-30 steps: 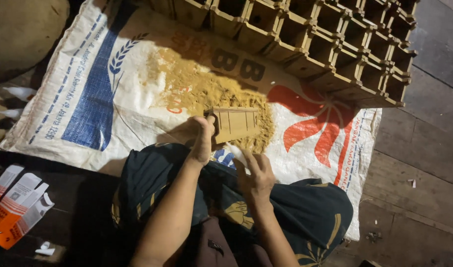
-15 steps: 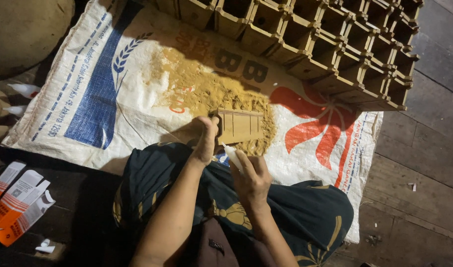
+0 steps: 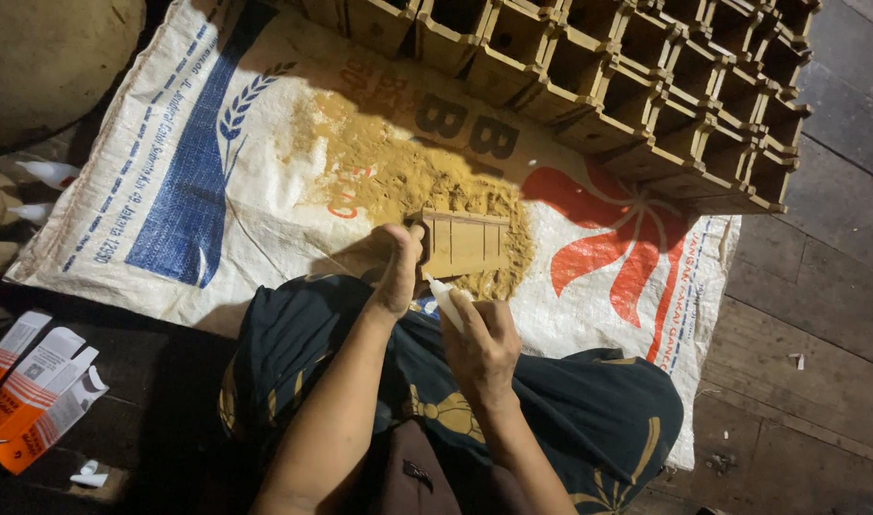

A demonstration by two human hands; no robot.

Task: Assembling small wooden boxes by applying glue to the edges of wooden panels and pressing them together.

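My left hand (image 3: 399,264) grips the left end of a small slatted wooden box piece (image 3: 465,243) that lies on a heap of yellow sawdust (image 3: 398,172). My right hand (image 3: 482,339) is closed around a small white glue bottle (image 3: 446,301), its tip pointing up toward the lower left corner of the wooden piece. Both forearms reach out over my lap, which is covered by dark patterned cloth (image 3: 570,410). The sawdust lies on a white woven sack (image 3: 217,172) with blue and red printing, spread on the floor.
Rows of open square wooden boxes (image 3: 646,86) stand along the sack's far edge. Orange-and-white cartons (image 3: 36,391) lie at the lower left on the dark plank floor (image 3: 818,362). White bottle tips (image 3: 50,175) show at the left. A large rounded brown shape (image 3: 45,57) fills the top left corner.
My right hand has moved up from my lap toward the wooden piece, bringing the white bottle's tip to its lower left corner. My left hand has kept its grip.
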